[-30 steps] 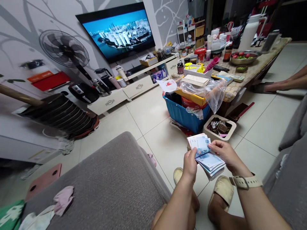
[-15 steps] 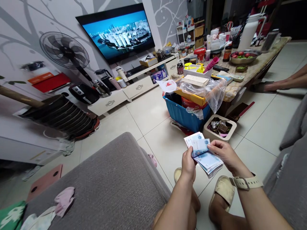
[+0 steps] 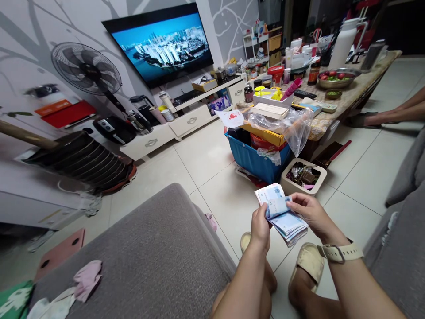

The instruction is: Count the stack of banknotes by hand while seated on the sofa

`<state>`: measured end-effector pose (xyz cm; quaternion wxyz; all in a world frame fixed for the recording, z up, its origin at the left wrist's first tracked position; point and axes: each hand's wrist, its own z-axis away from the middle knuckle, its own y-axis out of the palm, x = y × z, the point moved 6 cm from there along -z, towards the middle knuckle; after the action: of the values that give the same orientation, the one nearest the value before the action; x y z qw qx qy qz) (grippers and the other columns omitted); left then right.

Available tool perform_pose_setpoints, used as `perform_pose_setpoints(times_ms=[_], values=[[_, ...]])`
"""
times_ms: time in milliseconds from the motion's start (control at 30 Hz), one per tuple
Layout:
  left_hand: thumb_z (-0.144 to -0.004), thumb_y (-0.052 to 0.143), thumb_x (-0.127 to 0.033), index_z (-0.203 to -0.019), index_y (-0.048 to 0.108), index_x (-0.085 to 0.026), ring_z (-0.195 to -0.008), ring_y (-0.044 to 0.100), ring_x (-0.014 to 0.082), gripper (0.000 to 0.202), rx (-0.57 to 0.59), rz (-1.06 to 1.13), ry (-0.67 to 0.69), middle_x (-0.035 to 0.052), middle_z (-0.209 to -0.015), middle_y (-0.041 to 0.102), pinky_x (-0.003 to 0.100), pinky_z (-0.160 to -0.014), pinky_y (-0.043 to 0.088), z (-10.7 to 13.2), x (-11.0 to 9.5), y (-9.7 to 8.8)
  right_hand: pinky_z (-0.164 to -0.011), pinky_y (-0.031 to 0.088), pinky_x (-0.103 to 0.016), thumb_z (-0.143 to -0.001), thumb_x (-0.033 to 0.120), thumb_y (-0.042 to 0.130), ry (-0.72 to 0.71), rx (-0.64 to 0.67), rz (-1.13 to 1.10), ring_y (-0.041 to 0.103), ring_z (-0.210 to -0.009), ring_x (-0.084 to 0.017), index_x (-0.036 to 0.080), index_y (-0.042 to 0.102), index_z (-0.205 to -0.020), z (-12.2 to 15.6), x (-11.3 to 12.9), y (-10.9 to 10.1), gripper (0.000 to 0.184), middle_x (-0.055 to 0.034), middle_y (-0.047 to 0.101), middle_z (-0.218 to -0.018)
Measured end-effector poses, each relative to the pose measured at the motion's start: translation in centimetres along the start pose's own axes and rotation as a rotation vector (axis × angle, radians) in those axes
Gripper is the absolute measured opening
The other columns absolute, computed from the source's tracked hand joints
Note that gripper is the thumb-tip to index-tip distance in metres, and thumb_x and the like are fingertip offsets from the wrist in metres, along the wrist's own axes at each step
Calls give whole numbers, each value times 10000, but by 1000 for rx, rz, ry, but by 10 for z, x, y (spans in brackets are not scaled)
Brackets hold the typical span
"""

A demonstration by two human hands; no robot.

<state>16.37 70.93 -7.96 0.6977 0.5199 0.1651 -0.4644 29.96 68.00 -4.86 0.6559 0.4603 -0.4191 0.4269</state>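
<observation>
The left grip point(image 3: 260, 228) clenches a wad of banknotes point(image 3: 282, 215), and the right grip point(image 3: 312, 215) pinches its far edge. The notes are light, soft and slippery, so they're best held by the edges. They hang above the tiled floor point(image 3: 219, 190), near a small box of odds and ends point(image 3: 292, 186).

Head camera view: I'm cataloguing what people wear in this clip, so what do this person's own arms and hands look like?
Both arms are bare, with no sleeves in view. The left hand has no band at its wrist. The right hand has a wide cream strap band with a squarish buckle around its wrist; no watch face shows. No rings are visible.
</observation>
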Motion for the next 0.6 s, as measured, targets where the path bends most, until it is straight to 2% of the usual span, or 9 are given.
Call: perform_pose_setpoints(times_ms=[200,433,600], values=[[-682,700,-427,-882,720,-104,-846,665,259,381,19,3,8,107,-796,718,350,-783,492,0,-1,2,-492,306,-243,-685,459,735,-16,-10,-10,411,-526,-99,175,584,-698,-1,0,0,322,28,486,-594],[-680,689,-409,-860,716,-92,-843,668,268,366,17,-39,18,115,-798,721,354,-781,487,1,-3,3,-474,292,-243,-735,462,693,38,10,-66,421,-498,-100,170,610,-727,-3,-6,-2,304,15,528,-584],[-664,683,-358,-813,707,-83,-780,668,250,313,13,-78,32,99,-739,712,348,-743,488,0,-4,5,-467,277,-227,-728,448,701,9,-62,-69,417,-483,-88,159,600,-716,-6,-2,-7,306,19,529,-545]])
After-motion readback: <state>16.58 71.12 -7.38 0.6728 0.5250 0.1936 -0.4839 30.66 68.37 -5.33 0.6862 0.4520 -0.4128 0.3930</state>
